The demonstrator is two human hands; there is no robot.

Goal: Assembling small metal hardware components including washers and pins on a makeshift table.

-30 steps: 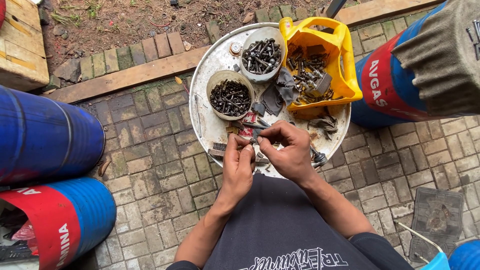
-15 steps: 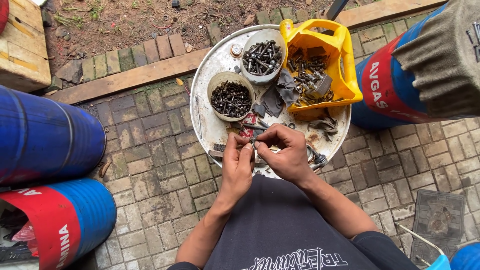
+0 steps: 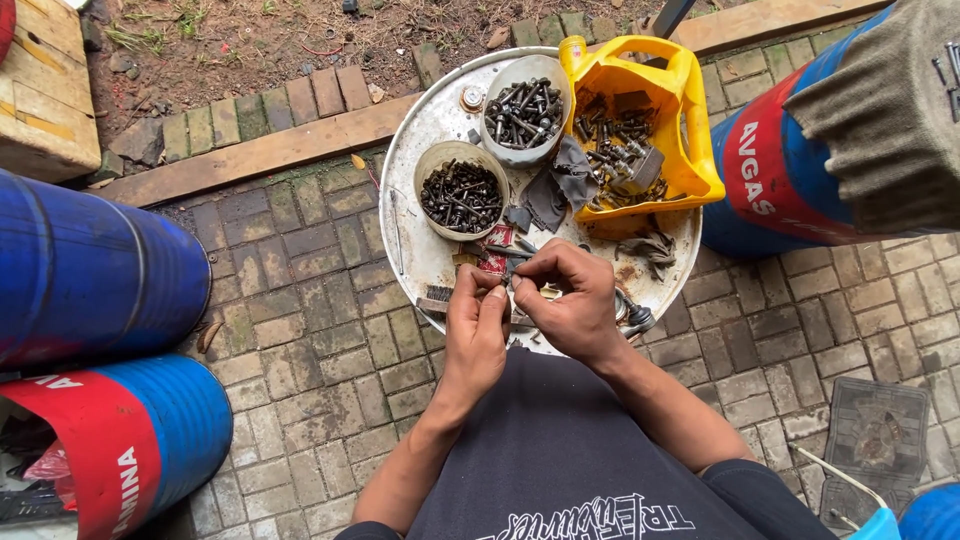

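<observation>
Over the near rim of the round metal tray (image 3: 420, 150), at six o'clock, we see both hands meeting. The left hand (image 3: 475, 335) and the right hand (image 3: 570, 300) pinch one small dark bolt (image 3: 507, 283) between fingertips. At eleven o'clock on the tray sits a bowl of dark screws (image 3: 460, 190); at twelve a second bowl of bolts (image 3: 527, 95); at one o'clock a cut yellow jug (image 3: 690, 130) of greasy hardware.

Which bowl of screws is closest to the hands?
The tan bowl of dark screws, just above the left hand. The grey bowl sits farther up the round tray.
</observation>
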